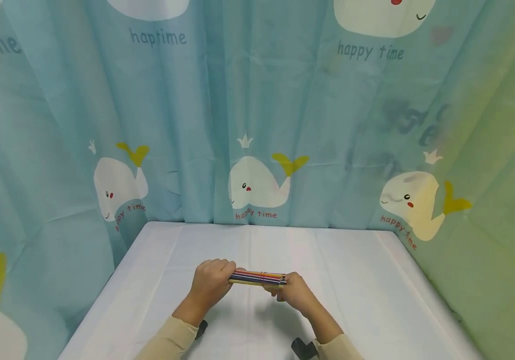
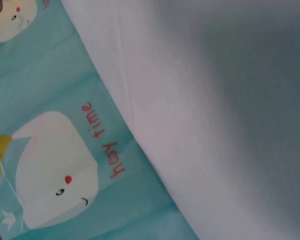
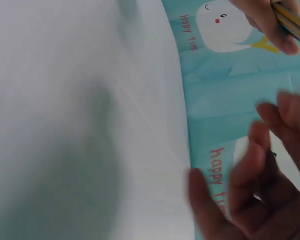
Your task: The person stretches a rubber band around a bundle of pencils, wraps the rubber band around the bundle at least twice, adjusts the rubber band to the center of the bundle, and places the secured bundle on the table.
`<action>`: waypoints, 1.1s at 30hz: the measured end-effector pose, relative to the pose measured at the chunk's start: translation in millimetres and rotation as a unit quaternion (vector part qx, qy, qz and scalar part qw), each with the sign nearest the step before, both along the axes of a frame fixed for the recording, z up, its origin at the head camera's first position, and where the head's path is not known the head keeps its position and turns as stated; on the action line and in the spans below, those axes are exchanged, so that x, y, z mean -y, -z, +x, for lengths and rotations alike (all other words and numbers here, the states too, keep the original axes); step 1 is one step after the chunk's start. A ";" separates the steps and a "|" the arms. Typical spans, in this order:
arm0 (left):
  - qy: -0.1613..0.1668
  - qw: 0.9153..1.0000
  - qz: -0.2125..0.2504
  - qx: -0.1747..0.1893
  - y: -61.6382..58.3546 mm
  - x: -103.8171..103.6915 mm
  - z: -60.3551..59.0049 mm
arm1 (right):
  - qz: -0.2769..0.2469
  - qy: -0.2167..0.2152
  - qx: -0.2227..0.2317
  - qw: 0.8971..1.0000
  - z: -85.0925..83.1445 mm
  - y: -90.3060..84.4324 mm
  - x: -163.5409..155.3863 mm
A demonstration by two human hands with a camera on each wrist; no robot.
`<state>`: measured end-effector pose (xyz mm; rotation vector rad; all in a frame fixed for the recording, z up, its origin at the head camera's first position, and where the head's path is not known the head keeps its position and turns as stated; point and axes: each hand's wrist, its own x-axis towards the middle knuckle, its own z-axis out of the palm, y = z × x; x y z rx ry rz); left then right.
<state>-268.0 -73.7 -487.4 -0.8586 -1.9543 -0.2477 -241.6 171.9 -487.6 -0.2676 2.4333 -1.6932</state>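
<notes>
I hold the bundle of pens [image 1: 258,278] above the tabletop [image 1: 374,300], left hand [image 1: 209,285] gripping one end, right hand [image 1: 294,292] fingers curled on the other; next I'd judge a steady, level grip.

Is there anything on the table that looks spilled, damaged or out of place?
Nothing stands out. The bundle of coloured pens lies level between the left hand and right hand, above the white tablecloth, which shows only fold creases.
</notes>
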 end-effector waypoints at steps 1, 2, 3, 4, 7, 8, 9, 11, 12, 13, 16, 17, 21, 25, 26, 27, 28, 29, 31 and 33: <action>-0.011 1.000 0.003 0.008 0.9 -2.1 0.0 | 0.001 -0.017 0.016 1.000 1.7 1.0 -0.4; -0.026 0.999 0.003 0.020 2.0 -4.3 0.1 | -0.002 -0.038 0.033 0.999 3.2 2.0 -0.7; -0.042 0.998 0.002 0.039 3.1 -6.5 0.7 | -0.007 -0.062 0.048 0.997 4.5 3.1 -1.2; -0.059 0.996 0.000 0.061 4.2 -9.0 1.3 | -0.014 -0.085 0.057 0.995 6.3 4.1 -1.6; -0.119 0.980 -0.009 0.157 7.6 -16.8 3.1 | -0.056 -0.144 0.066 0.986 11.7 7.6 -2.3; -0.138 0.972 -0.012 0.192 8.8 -19.2 3.6 | -0.077 -0.158 0.067 0.982 13.6 9.0 -2.3; -0.152 0.962 -0.012 0.225 9.7 -21.6 4.2 | -0.098 -0.170 0.061 0.979 15.4 10.4 -1.9; -0.176 0.945 -0.008 0.275 11.5 -25.5 5.3 | -0.145 -0.189 0.034 0.971 18.6 13.6 -0.5; -0.182 0.938 -0.002 0.293 12.3 -27.1 5.9 | -0.166 -0.196 0.014 0.966 20.3 14.9 0.4; -0.186 0.934 0.006 0.305 13.0 -28.5 6.9 | -0.186 -0.204 -0.009 0.961 21.7 16.2 1.0; -0.191 0.924 0.019 0.330 15.6 -32.4 9.4 | -0.227 -0.202 -0.092 0.948 26.3 18.8 2.5; -0.190 0.921 0.024 0.339 16.2 -34.0 10.1 | -0.239 -0.192 -0.119 0.944 28.2 18.8 2.6; -0.193 0.912 0.027 0.361 13.2 -38.3 14.2 | -0.286 -0.097 -0.162 0.940 35.8 18.8 8.9; -0.216 0.916 0.038 0.337 7.3 -44.1 19.3 | -0.335 0.061 -0.090 0.936 43.4 14.6 21.2; -0.221 0.918 0.045 0.327 6.1 -45.7 21.0 | -0.348 0.097 -0.064 0.930 44.4 12.2 24.3; -0.226 0.919 0.051 0.318 5.3 -47.1 22.7 | -0.361 0.126 -0.037 0.923 45.1 10.2 26.9; -0.229 0.921 0.058 0.309 5.1 -48.4 24.2 | -0.371 0.150 -0.018 0.916 45.0 7.7 28.9; -0.230 0.924 0.064 0.299 5.0 -49.5 25.4 | -0.380 0.168 -0.003 0.910 44.4 5.4 30.3; -0.232 0.931 0.072 0.274 5.7 -50.6 26.3 | -0.399 0.189 0.024 0.897 42.6 1.1 31.1; -0.232 0.938 0.078 0.245 6.3 -49.9 26.1 | -0.408 0.193 0.041 0.891 41.0 -1.4 29.9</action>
